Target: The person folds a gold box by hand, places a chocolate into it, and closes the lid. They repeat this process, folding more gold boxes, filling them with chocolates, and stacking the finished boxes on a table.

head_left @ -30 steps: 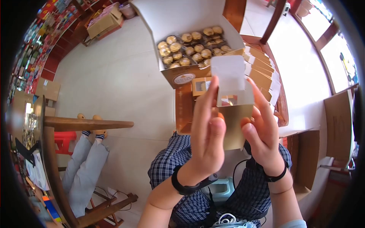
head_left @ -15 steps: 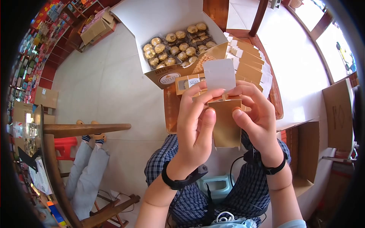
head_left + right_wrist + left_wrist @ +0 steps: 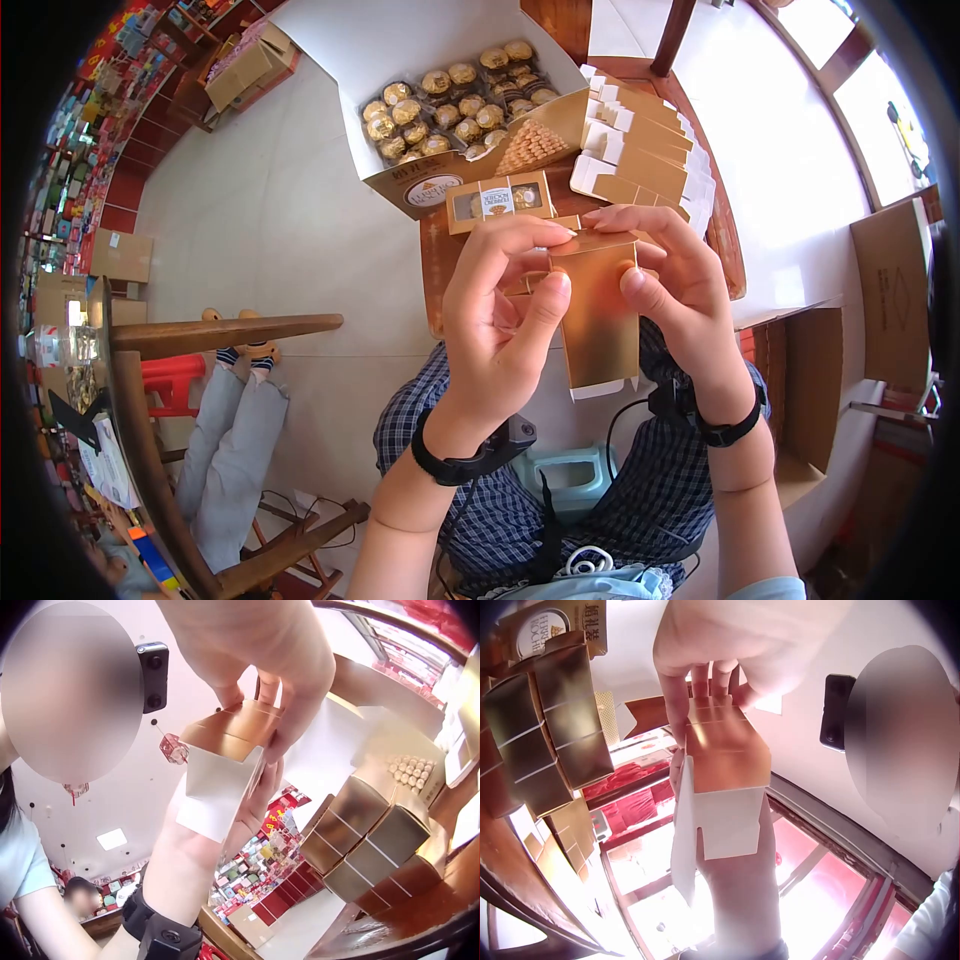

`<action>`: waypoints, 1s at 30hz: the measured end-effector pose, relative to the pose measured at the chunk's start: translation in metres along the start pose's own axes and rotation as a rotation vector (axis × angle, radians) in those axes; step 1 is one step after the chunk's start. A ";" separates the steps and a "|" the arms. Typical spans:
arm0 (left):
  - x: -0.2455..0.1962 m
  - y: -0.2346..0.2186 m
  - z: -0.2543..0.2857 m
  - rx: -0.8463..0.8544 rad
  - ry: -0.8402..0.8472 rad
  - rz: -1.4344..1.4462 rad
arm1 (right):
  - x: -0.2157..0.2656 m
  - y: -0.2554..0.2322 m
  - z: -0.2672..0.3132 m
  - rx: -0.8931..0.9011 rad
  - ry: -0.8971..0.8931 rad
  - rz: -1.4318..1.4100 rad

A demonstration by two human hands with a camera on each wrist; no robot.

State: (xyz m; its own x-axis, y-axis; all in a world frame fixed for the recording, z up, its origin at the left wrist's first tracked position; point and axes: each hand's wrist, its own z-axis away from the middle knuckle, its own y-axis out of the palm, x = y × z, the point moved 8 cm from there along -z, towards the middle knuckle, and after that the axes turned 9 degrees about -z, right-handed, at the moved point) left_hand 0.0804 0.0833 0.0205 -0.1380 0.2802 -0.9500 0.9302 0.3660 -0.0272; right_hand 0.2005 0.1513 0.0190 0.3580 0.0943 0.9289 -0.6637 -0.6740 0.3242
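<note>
Between both hands is a small gold gift box point(image 3: 600, 310), held upright above the lap. My left hand point(image 3: 500, 320) pinches its upper left edge, thumb on the near face and fingertips at the top. On the other side my right hand point(image 3: 685, 285) grips the upper right edge the same way. The top end looks folded over beneath the fingers. At the lower end, white flaps point(image 3: 731, 825) hang open in the left wrist view. Just beyond the hands, a windowed gold box point(image 3: 497, 203) with a white label shows foil-wrapped chocolates.
A large open carton point(image 3: 400, 190) of gold-wrapped chocolates point(image 3: 470, 105) stands on the wooden stool point(image 3: 435, 265). Flat gold boxes point(image 3: 650, 150) overlap at its right. An empty cardboard box point(image 3: 810, 390) sits right of the knees. Another person's legs point(image 3: 225, 450) are at left.
The raised white flap at the box's top has gone down, and the fingers have closed in over that end. The box has tipped so its gold face shows; the view has shifted slightly.
</note>
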 end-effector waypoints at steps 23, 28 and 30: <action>0.005 0.017 0.001 0.109 -0.007 -0.159 | -0.009 -0.024 -0.001 -0.062 0.147 0.086; 0.006 0.018 0.001 0.141 -0.070 -0.145 | -0.007 -0.023 -0.003 -0.035 0.125 0.189; 0.008 0.020 0.001 0.158 -0.089 -0.126 | -0.001 -0.025 -0.004 -0.044 0.013 0.240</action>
State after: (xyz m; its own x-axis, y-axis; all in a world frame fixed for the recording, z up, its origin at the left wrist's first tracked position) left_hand 0.0980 0.0914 0.0121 -0.2323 0.1595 -0.9595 0.9504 0.2471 -0.1890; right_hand 0.2138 0.1712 0.0105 0.1780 -0.0550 0.9825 -0.7567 -0.6459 0.1010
